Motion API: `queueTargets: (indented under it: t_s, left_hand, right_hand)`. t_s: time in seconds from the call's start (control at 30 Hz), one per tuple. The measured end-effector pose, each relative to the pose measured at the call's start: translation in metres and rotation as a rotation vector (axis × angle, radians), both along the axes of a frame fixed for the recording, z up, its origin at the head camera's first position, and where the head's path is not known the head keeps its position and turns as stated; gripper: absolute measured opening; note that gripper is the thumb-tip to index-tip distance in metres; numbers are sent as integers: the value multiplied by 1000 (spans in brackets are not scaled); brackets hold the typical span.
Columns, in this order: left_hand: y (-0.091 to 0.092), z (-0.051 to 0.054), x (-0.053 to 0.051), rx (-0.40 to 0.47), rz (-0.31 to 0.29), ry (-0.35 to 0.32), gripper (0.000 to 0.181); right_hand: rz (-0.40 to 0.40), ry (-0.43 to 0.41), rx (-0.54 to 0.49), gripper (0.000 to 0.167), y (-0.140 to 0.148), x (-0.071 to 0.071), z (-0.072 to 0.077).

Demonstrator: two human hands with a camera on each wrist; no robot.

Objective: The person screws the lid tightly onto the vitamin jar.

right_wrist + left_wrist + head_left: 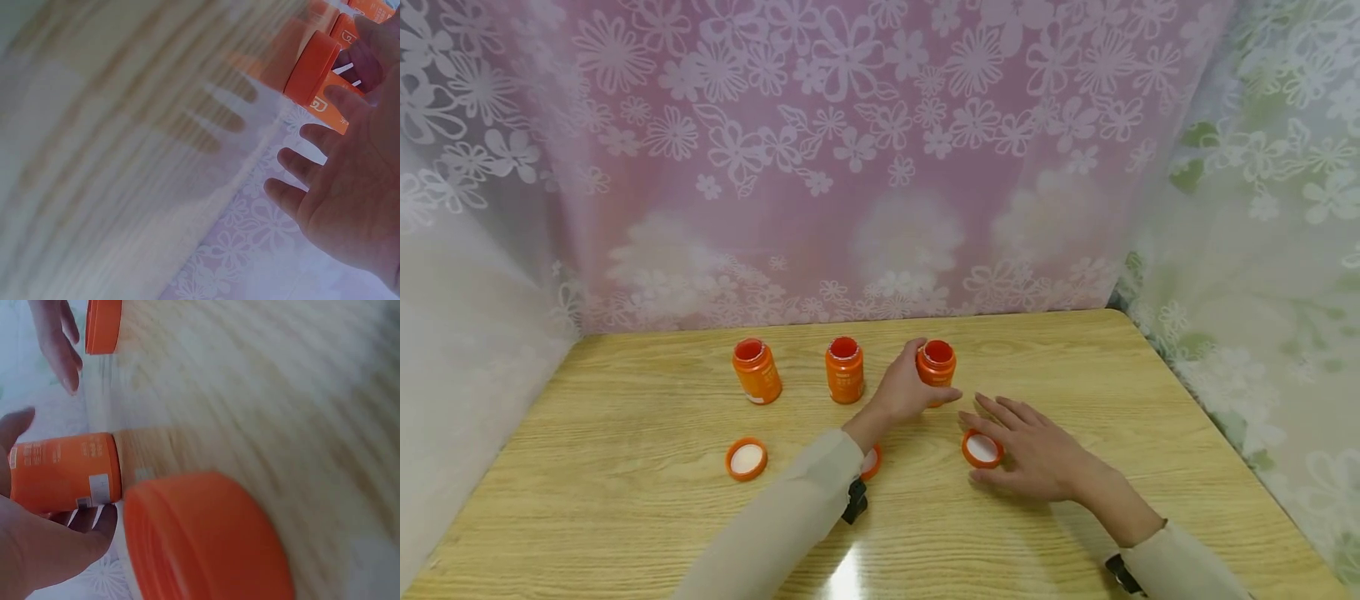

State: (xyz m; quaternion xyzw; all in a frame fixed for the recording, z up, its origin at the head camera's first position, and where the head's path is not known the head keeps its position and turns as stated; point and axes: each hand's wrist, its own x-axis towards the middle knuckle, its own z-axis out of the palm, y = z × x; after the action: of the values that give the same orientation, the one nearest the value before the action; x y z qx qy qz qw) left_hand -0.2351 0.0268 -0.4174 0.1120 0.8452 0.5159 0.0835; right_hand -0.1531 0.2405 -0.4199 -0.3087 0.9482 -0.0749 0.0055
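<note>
In the head view my left hand (901, 390) curves round the rightmost orange jar (937, 372), which stands upright and uncapped on the table. The left wrist view has this jar (59, 472) between the thumb and fingers of my left hand (47, 550). My right hand (1041, 454) is held over the right side of an orange lid (982, 448), its fingers spread and nearly straight. Whether it touches the lid cannot be told. In the right wrist view, the fingers of my right hand (350, 194) are apart, near the lid (312, 69).
Two more uncapped orange jars stand left of the held one, one in the middle (846, 375) and one at the left (758, 377). A lid (747, 459) lies in front of the left jar; another (872, 462) is partly hidden by my left arm. Flowered curtains surround the wooden table (625, 500).
</note>
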Motion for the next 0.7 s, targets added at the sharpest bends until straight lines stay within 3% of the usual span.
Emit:
queueTargets:
  t_s: [0.27, 0.43, 0.7]
  left_hand:
    - [-1, -3, 0, 6, 13, -8, 67]
    - [-5, -5, -3, -33, -4, 3, 66]
    - [-7, -6, -3, -40, -38, 12, 65]
  right_hand:
    - [26, -25, -15, 71, -3, -3, -1]
    - [33, -74, -50, 66, -6, -4, 1]
    - [82, -79, -77, 52, -10, -7, 2]
